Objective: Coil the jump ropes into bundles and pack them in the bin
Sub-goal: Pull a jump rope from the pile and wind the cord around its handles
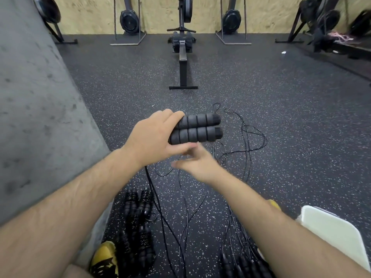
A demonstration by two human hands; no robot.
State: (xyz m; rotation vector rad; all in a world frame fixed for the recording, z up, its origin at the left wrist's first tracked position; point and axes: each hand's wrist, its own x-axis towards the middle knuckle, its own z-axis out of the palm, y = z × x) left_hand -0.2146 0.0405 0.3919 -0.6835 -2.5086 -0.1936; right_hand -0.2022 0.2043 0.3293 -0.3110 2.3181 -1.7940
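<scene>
My left hand (154,137) grips two black foam jump rope handles (197,128) side by side, their free ends pointing right. Their thin black cord (253,137) trails in loose loops over the floor ahead and to the right. My right hand (197,164) is just below the handles, blurred, with fingers reaching left; whether it holds the cord I cannot tell. Coiled rope bundles (138,209) lie on the floor near my left foot. More black handles (241,263) lie at the bottom right. A white bin (331,231) stands at the lower right, only its rim and wall showing.
A grey concrete wall (36,117) runs along the left. A rowing machine (183,57) stands ahead on the speckled rubber floor, with more machines against the plywood back wall. My yellow shoe (104,257) is at the bottom left. Loose cords (186,213) cross the floor.
</scene>
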